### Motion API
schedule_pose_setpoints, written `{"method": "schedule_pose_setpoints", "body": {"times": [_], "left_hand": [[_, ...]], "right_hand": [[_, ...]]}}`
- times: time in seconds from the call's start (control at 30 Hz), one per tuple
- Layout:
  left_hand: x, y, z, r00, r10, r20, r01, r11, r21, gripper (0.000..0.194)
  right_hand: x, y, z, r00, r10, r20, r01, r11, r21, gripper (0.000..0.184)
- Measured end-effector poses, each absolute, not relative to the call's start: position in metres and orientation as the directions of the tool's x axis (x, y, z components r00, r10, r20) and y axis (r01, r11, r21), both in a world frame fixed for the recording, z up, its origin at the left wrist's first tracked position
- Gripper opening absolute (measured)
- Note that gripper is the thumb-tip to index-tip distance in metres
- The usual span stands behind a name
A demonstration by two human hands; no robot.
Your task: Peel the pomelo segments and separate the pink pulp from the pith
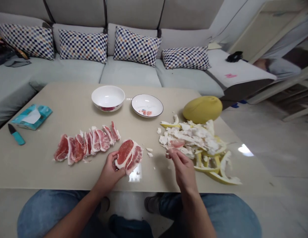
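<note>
One chunk (129,156) over the counter (76,178) is gripped in the left hand (111,170); the right hand (181,165) is pinched, contents unclear. The chunk seems soft, juicy, easily burst: cradle it by the white membrane (121,165).

The surface (76,177) and bowl (108,95) look smooth and shiny. The cushions (137,46) are cloth, and the white peel scraps (196,136) look rough.

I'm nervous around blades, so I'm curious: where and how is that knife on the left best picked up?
Probably by its turquoise handle, from above and the near side of the table. The knife lies flat, with its handle toward that side, while the dark end, apparently the blade, points away.
</note>
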State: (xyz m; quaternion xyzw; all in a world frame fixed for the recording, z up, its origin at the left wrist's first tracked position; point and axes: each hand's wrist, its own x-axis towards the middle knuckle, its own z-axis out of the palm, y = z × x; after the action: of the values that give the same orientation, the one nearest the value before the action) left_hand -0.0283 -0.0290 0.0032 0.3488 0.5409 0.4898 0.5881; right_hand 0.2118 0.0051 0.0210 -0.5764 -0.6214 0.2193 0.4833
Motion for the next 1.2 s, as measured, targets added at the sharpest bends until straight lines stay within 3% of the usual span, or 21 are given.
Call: {"method": "schedule_pose_setpoints", "body": {"times": [0.13,0.27,0.47,0.6,0.67,0.77,0.87,0.97,1.07,1.2], "left_hand": [[-0.029,-0.028,0.007,-0.074,0.949,-0.306,-0.196,0.287,0.938,0.059],[-0.030,-0.029,0.012,-0.041,0.946,-0.322,-0.217,0.307,0.927,0.059],[-0.041,-0.033,0.022,0.109,0.885,-0.452,-0.313,0.462,0.830,0.055],[-0.049,-0.034,0.025,0.249,0.893,-0.374,-0.484,0.449,0.751,0.049],[-0.051,-0.033,0.024,0.290,0.899,-0.328,-0.547,0.436,0.714,0.047],[-0.053,-0.032,0.020,0.326,0.884,-0.336,-0.604,0.468,0.645,0.045],[-0.054,-0.031,0.015,0.409,0.847,-0.339,-0.634,0.532,0.562,0.050],[-0.054,-0.030,0.011,0.504,0.808,-0.305,-0.638,0.586,0.499,0.055],[-0.050,-0.030,0.012,0.518,0.797,-0.309,-0.664,0.603,0.443,0.051],[-0.043,-0.030,0.019,0.389,0.853,-0.347,-0.765,0.509,0.394,0.046]], "right_hand": [[0.239,0.004,0.016,0.229,0.871,0.434,0.699,0.164,-0.696,0.021],[0.244,0.004,0.005,0.143,0.882,0.450,0.815,0.154,-0.559,0.013],[0.240,0.002,0.001,0.047,0.904,0.424,0.882,0.161,-0.442,0.032],[0.239,0.000,0.007,0.118,0.909,0.400,0.919,0.053,-0.391,0.044],[0.236,-0.002,0.011,0.187,0.907,0.377,0.903,-0.008,-0.430,0.046],[0.225,-0.010,0.019,0.151,0.958,0.242,0.684,0.076,-0.725,0.031],[0.202,-0.022,0.030,-0.210,0.973,0.096,0.197,0.139,-0.971,0.069],[0.177,-0.033,0.044,-0.426,0.900,0.096,-0.087,0.065,-0.994,0.084],[0.159,-0.037,0.056,-0.465,0.878,0.117,-0.074,0.093,-0.993,0.072],[0.143,-0.039,0.058,-0.354,0.904,0.240,0.024,0.266,-0.964,0.065]]}}
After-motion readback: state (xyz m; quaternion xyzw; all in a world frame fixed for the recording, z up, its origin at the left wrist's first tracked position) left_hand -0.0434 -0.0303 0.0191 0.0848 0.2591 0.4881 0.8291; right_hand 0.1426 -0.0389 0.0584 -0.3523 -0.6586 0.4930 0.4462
